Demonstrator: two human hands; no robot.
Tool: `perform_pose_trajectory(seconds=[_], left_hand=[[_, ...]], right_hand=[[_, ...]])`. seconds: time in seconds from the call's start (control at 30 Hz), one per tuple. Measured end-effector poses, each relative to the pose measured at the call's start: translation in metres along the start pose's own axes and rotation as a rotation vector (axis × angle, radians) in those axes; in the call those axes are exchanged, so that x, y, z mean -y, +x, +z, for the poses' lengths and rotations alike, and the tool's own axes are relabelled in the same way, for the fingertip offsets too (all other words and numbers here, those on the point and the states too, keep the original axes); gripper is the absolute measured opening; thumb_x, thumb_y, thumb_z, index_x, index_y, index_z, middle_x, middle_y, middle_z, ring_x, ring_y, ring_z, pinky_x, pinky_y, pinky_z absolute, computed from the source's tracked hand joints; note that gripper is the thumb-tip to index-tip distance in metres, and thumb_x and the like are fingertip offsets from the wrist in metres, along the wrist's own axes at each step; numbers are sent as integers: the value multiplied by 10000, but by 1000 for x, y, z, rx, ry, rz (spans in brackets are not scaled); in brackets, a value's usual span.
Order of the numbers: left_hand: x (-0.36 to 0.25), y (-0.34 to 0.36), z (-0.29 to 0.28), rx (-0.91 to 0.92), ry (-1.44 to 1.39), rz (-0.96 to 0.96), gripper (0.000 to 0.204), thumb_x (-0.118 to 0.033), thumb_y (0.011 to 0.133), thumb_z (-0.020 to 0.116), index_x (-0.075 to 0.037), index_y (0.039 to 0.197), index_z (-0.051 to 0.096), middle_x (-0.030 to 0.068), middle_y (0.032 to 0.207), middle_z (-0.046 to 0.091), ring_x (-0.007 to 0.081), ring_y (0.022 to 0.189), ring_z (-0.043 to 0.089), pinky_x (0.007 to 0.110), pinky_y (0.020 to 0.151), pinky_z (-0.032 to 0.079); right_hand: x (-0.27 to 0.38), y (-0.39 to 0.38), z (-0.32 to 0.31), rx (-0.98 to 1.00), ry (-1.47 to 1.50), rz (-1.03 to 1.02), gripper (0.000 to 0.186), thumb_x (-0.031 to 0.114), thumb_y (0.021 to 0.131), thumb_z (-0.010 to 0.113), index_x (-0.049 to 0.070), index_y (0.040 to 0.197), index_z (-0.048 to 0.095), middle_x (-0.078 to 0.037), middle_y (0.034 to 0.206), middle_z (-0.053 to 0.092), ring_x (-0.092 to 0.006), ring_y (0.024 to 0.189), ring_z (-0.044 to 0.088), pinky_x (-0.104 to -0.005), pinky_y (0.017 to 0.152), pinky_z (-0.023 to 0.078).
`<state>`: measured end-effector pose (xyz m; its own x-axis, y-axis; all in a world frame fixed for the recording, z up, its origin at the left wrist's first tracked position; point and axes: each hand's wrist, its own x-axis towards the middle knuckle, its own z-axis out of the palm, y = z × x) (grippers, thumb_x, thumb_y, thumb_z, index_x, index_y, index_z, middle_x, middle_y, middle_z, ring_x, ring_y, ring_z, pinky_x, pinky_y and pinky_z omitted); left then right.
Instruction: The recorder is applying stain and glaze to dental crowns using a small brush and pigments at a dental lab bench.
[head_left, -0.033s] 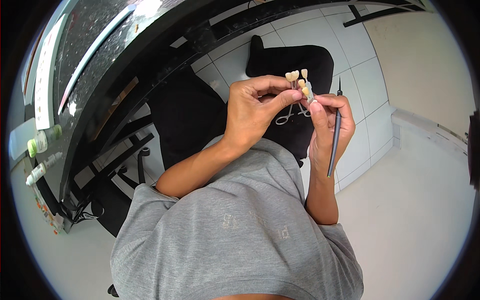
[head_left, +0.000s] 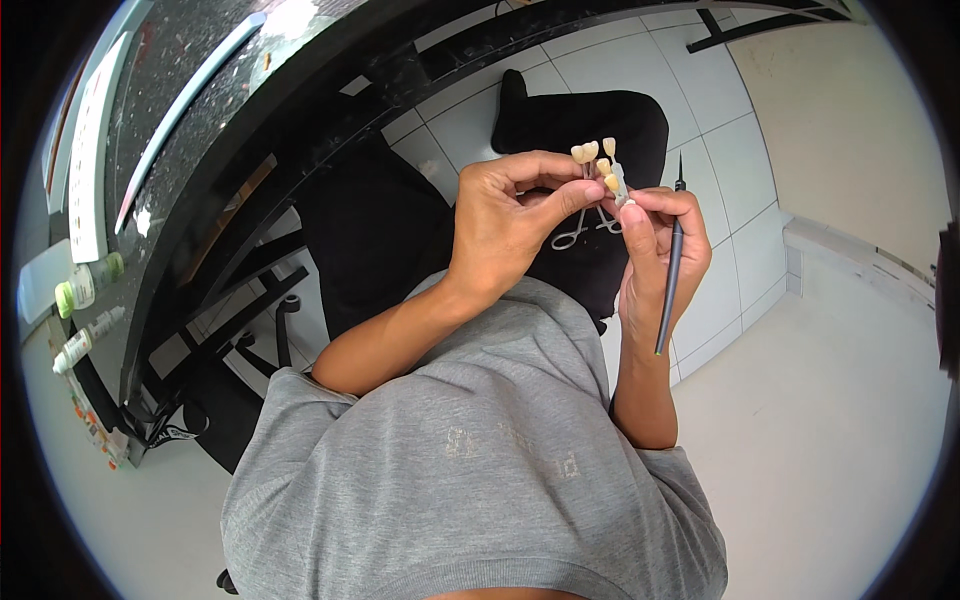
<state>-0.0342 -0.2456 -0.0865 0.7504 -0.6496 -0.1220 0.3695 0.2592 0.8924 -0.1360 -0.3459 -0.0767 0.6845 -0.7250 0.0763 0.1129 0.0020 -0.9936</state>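
My left hand is closed around locking forceps, whose ring handles hang below the fingers. Tooth-coloured dental crowns stand up above the left fingertips. Beside them are more yellowish tooth shapes and a single pale tooth-shaped tab. My right hand pinches a whitish translucent holder next to these teeth. A thin dark brush with a fine pointed black tip also rests in the right hand, tip upward. How the forceps grip the crowns is hidden by the fingers.
A black speckled worktop curves along the upper left, bearing a light blue strip. Two small bottles, one with a green cap and one white, are at the far left. My black-trousered legs lie beneath the hands.
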Motion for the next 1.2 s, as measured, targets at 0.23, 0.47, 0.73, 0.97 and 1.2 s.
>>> perform_pose_trajectory(seconds=[0.23,0.47,0.73,0.97,1.2], left_hand=[[2,-1,-6,-19,15,14,118,-14,805,699,44,907,686,116,830,694,136,755,665,225,687,540],[2,3,-4,-15,22,12,120,-11,806,698,47,910,684,115,829,693,136,755,664,224,685,541],[-12,-3,-10,-45,-63,-55,151,16,809,682,58,953,667,150,931,684,170,831,670,287,785,565],[-55,-38,-32,-131,-63,151,192,92,796,650,69,987,653,183,960,662,223,882,672,325,784,579],[-102,-75,-60,-397,-41,376,131,66,794,664,54,923,649,177,916,674,227,858,679,319,748,584]], right_hand=[[-3,-1,4,24,23,-6,102,-47,839,626,-42,926,572,-109,893,622,-103,799,613,-185,665,464],[-2,4,3,35,52,8,111,-56,837,620,-46,933,565,-129,912,629,-111,809,617,-194,686,474],[14,15,7,45,2,-60,109,-61,828,611,-55,924,560,-129,892,611,-141,810,621,-209,692,485],[102,92,72,274,-356,-585,141,-34,765,714,-11,860,613,-71,792,623,-92,668,566,-201,608,462],[110,143,154,537,-705,-824,136,144,792,728,32,814,654,-34,650,609,-84,595,551,-230,570,436]])
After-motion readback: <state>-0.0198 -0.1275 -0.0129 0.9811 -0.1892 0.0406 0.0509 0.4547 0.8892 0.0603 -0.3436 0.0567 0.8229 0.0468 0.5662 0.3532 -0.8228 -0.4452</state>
